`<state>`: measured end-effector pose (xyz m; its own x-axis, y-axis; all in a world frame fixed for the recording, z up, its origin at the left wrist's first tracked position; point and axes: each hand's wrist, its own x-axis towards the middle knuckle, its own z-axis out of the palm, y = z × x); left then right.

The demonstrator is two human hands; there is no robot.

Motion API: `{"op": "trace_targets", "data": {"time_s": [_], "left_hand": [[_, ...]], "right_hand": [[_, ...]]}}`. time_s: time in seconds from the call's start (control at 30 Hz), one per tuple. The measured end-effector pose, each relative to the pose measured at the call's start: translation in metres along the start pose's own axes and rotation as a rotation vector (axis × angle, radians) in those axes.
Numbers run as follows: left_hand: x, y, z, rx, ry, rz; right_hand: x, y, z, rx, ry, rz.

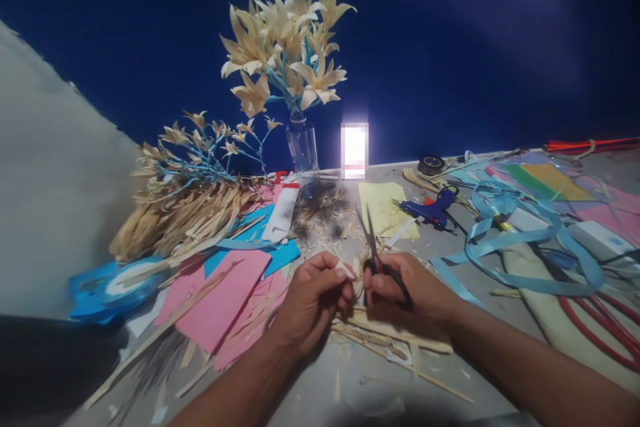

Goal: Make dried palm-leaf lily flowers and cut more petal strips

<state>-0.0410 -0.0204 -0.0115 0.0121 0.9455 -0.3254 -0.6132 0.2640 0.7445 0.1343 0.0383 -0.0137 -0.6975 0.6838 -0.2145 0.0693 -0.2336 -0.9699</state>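
My right hand (397,280) is closed around a pair of scissors (373,240) with black handles, its blades pointing up and a little away from me. Close beside it, my left hand (317,293) pinches a small pale, pinkish piece (349,271) between thumb and fingertips; its exact kind is too small to tell. Under both hands lie dry husk strips (405,330) and scattered scraps. Behind them, a clear bottle (303,153) holds a bouquet of cream husk flowers (300,47) on blue-wrapped stems.
Left are small flowers (200,140), dry husks (175,213), pink paper (220,300) and a blue tape roll (120,283). A white bottle (283,213) lies near the middle. To the right are yellow paper (383,203), a blue glue gun (430,209), light-blue ribbon (530,280) and red cable (595,330).
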Motion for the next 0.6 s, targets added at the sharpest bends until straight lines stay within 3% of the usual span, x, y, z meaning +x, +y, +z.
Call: {"op": "trace_targets", "data": {"time_s": [0.1, 0.27, 0.6], "left_hand": [[0.000, 0.004, -0.002, 0.002, 0.043, 0.021], [0.001, 0.003, -0.008, 0.052, 0.029, 0.041], [0.000, 0.004, -0.007, 0.164, 0.070, 0.078]], "right_hand": [[-0.001, 0.005, -0.001, -0.085, -0.164, 0.029], [-0.002, 0.019, -0.004, -0.136, -0.317, 0.070], [-0.001, 0.025, -0.007, -0.108, -0.328, 0.103]]}}
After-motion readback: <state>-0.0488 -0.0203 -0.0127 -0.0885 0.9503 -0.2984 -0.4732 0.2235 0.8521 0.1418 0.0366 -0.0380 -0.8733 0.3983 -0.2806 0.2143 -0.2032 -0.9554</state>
